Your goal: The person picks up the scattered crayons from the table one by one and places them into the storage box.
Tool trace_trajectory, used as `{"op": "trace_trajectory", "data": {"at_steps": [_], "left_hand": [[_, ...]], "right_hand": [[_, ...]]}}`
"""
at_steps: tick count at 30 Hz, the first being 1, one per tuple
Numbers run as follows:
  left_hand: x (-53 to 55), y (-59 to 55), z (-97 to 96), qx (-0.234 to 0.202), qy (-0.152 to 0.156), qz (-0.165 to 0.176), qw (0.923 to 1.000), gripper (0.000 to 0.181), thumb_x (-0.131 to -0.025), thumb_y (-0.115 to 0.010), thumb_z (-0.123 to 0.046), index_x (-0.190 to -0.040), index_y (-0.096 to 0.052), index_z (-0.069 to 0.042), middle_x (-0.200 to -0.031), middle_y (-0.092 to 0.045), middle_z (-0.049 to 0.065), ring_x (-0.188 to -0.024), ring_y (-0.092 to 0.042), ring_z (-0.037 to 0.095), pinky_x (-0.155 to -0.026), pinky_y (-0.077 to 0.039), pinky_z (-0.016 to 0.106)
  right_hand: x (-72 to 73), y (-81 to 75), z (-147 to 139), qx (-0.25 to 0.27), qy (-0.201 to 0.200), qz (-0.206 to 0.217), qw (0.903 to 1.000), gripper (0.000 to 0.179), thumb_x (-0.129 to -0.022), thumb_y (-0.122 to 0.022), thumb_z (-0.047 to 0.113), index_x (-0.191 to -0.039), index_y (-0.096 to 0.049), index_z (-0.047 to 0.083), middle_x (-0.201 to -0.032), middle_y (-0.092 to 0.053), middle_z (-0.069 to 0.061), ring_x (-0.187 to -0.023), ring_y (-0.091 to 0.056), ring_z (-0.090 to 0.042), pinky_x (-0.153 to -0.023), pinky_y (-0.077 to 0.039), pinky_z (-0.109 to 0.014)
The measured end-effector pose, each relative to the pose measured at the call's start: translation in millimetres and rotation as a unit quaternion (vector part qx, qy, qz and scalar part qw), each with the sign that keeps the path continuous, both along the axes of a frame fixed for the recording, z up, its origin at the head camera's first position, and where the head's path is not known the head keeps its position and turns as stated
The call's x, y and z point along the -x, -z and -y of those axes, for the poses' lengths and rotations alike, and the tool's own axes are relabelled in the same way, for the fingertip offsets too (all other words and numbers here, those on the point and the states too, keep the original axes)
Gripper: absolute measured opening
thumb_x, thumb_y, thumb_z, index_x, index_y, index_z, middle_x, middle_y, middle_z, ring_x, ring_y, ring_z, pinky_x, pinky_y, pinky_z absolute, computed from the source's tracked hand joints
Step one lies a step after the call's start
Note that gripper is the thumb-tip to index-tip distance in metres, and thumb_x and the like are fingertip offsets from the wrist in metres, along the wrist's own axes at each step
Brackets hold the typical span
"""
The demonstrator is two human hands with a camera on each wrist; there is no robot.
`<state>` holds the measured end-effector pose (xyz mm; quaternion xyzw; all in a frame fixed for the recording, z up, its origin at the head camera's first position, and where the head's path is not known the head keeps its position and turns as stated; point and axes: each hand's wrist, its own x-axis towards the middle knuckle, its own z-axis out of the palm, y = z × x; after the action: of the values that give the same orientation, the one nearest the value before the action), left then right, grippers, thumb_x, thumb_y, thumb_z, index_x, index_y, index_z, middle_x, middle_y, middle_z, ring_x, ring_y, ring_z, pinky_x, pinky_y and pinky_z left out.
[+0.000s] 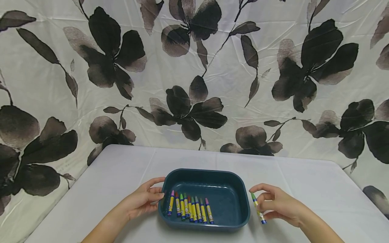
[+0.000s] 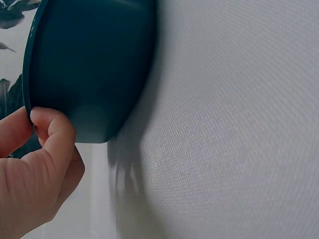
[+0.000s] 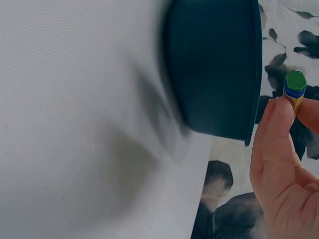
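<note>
A dark teal rectangular tray (image 1: pixel 228 209) with rounded corners sits on the table. My left hand (image 1: pixel 144 199) pinches its left rim between thumb and fingers, as the left wrist view also shows at the tray's wall (image 2: pixel 94 64). Inside, several crayons (image 1: pixel 186 207) in yellow and blue wrappers lie side by side toward the left, their tips pink, red, brown and green. Just beyond the right rim, my right hand (image 1: pixel 281 206) holds a green crayon (image 1: pixel 257 207) between thumb and fingers. In the right wrist view its green end (image 3: pixel 296 80) points at the camera.
A white cloth covers the table (image 1: pixel 133 168). Behind its far edge hangs a white curtain (image 1: pixel 237 84) printed with dark flowers. The right half of the tray shows bare floor.
</note>
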<state>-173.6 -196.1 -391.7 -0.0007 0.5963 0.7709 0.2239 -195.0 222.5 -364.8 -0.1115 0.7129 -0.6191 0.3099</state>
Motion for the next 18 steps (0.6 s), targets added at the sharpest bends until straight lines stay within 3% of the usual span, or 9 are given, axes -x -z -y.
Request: {"op": "trace_trajectory", "data": {"at_steps": [18], "left_hand": [[1.8, 1.1, -0.4, 0.004, -0.002, 0.004, 1.0000, 0.068, -0.090, -0.052, 0.004, -0.146, -0.013, -0.003, -0.103, -0.049, 0.010, -0.086, -0.054, 0.015, -0.067, -0.049, 0.024]], "right_hand": [[5.1, -6.3, 14, 0.011, 0.001, -0.008, 0.9999, 0.050, -0.079, -0.062, 0.003, -0.126, -0.043, 0.000, -0.081, -0.056, -0.003, -0.072, -0.056, -0.016, -0.063, -0.051, -0.030]]}}
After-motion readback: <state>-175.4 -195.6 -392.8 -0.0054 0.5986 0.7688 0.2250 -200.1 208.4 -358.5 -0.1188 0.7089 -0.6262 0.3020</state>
